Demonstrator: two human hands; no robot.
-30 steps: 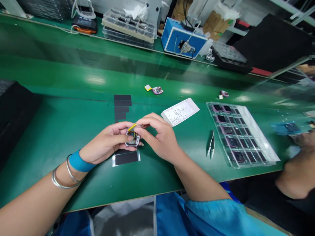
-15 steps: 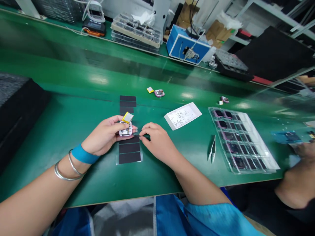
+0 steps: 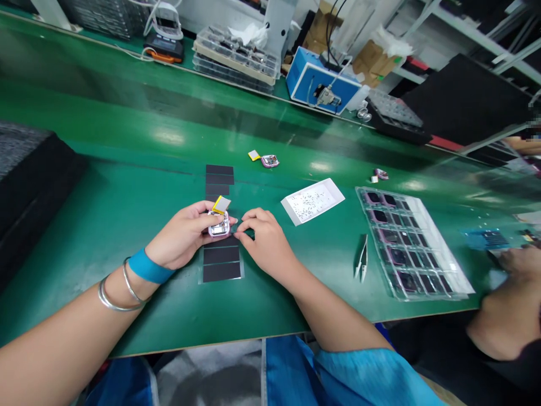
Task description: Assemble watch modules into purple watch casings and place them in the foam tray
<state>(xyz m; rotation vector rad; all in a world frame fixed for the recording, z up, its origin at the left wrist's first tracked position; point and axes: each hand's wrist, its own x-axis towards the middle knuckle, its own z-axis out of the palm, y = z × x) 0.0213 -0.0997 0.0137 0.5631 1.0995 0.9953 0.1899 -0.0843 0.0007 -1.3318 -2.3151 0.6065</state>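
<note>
Two hands: both bare, near the middle of the desk (image 3: 274,310); the left hand (image 3: 181,234) is clamped on the watch case, and the right hand (image 3: 268,237) has thumb and index tips together; anything between them is too small to tell.
Watch case: the pale, uncovered case (image 3: 218,228) sits in the left fingers, its inner parts facing up, with the thumb laid over its far left part.
Side that matters: the case lies to the left of the right fingertips, just beside them; whether they touch its right edge I cannot tell.
Nearer hand: the left, gripping from the left side.
Long axis: weak, since the case is almost square; with its battery it runs away from the person, leaning a little right.
Pouch battery: yellow-edged (image 3: 222,203), folded out beyond the case's far edge.
Black strips: set in a row on a clear sheet (image 3: 221,272) under and around the left hand.
Shallow white tray: holding tiny dark bits (image 3: 289,214), beyond the right hand.
Second watch case: on the desk (image 3: 270,161), its battery (image 3: 253,154) to the left.
Tweezers: well to the right (image 3: 362,259), tips toward the person.
Clear compartment tray: just right of the tweezers (image 3: 391,285).
</note>
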